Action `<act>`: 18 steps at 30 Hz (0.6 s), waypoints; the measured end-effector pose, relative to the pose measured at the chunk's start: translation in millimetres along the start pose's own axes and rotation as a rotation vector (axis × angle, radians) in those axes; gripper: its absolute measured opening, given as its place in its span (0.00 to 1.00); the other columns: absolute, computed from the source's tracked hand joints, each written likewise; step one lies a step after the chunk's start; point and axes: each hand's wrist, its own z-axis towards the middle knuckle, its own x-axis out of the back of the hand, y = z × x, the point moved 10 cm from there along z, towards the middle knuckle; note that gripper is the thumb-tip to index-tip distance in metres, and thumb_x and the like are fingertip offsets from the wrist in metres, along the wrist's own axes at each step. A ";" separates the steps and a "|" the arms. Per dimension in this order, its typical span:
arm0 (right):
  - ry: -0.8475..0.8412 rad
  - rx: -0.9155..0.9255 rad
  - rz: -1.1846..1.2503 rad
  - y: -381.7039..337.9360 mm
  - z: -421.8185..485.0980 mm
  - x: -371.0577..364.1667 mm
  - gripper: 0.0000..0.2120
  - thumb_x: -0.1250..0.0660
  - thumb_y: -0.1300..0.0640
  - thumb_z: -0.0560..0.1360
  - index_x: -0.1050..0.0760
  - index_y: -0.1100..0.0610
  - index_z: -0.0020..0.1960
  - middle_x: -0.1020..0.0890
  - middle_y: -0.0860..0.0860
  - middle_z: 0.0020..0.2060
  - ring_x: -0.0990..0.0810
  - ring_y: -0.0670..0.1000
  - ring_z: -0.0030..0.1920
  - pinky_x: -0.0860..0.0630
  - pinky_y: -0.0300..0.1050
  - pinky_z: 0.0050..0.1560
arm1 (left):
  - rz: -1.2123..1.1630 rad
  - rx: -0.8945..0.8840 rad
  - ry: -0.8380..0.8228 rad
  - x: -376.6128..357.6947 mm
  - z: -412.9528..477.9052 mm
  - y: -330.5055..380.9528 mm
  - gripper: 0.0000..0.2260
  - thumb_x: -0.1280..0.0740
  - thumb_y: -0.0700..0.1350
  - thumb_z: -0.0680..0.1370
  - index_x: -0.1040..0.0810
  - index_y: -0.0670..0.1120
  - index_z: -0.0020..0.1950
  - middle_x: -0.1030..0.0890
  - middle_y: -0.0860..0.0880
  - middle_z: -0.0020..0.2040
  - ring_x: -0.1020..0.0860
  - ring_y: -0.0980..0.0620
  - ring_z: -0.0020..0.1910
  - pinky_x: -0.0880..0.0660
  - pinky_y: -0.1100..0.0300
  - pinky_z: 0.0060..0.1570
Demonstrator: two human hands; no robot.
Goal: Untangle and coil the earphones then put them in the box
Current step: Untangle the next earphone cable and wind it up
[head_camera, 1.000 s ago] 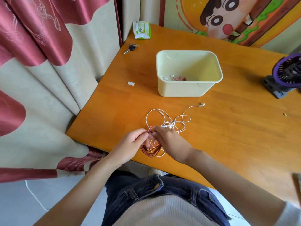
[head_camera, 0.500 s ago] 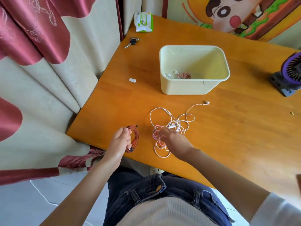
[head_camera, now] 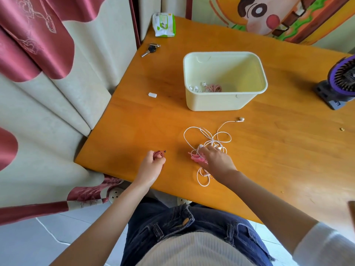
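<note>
Pulled left from the tangle, the dark red earphones (head_camera: pixel 159 154) sit gripped in the curled left hand (head_camera: pixel 150 167) by the table's (head_camera: pixel 269 150) near edge. The right hand (head_camera: pixel 216 160) covers the white and pink tangle (head_camera: pixel 195 157); whether it pinches is unclear. The box (head_camera: pixel 221 101) stands beyond.

The box (head_camera: pixel 211 101) stands behind the earphones (head_camera: pixel 207 135) on the table (head_camera: pixel 288 150).
</note>
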 end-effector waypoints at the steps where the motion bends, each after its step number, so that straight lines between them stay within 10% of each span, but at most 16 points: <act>1: 0.008 0.004 0.030 0.6 -1.5 1.0 0.19 0.39 0.49 0.79 0.34 0.52 0.67 0.25 0.51 0.57 0.24 0.53 0.56 0.30 0.44 0.43 | -0.007 0.001 -0.004 -3.5 0.7 0.9 0.07 0.41 0.43 0.80 0.34 0.46 0.42 0.34 0.49 0.35 0.36 0.51 0.32 0.40 0.59 0.33; 4: -0.010 -0.003 0.185 2.0 -6.2 2.3 0.14 0.40 0.49 0.79 0.29 0.55 0.61 0.23 0.52 0.51 0.22 0.53 0.49 0.32 0.42 0.39 | 0.008 0.006 -0.046 -18.0 3.6 4.2 0.02 0.39 0.42 0.78 0.31 0.45 0.49 0.32 0.50 0.36 0.34 0.52 0.33 0.39 0.61 0.31; 11: -0.073 0.034 0.591 -9.8 -8.9 6.4 0.13 0.38 0.49 0.78 0.27 0.59 0.43 0.20 0.54 0.38 0.22 0.54 0.39 0.26 0.50 0.41 | 0.001 -0.117 -0.268 -60.7 2.9 17.2 0.24 0.30 0.52 0.74 0.42 0.52 0.61 0.33 0.54 0.44 0.34 0.60 0.40 0.35 0.62 0.41; 18: -0.097 0.121 0.625 -26.3 -11.2 9.5 0.08 0.41 0.57 0.80 0.27 0.60 0.45 0.21 0.56 0.41 0.21 0.56 0.41 0.25 0.52 0.43 | 0.022 -0.218 -0.281 -62.7 6.6 22.2 0.14 0.34 0.58 0.75 0.27 0.53 0.56 0.21 0.55 0.54 0.25 0.55 0.57 0.29 0.55 0.59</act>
